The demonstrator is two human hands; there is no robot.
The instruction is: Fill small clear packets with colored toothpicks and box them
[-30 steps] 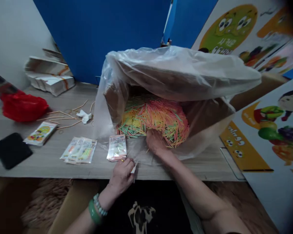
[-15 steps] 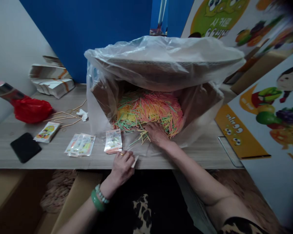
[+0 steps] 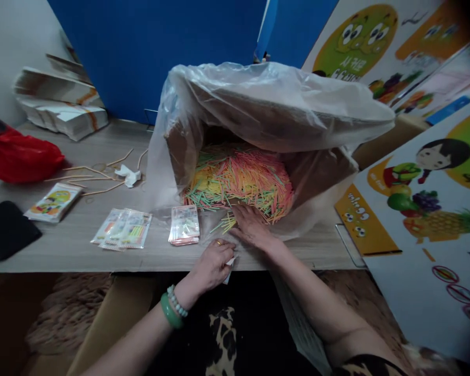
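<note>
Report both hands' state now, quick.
Left hand: closed, pinching a small whitish piece.
Right hand: open, fingers outstretched at the coloured sticks; underside hidden.

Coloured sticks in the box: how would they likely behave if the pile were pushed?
The sticks look fairly stiff, since they lie straight. Being thin, they are probably light and may snap easily. Loosely piled at many angles, they would likely slide and scatter.

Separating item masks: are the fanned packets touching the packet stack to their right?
Apart. The head view shows a strip of tabletop between the fanned packets and the packet stack.
</note>
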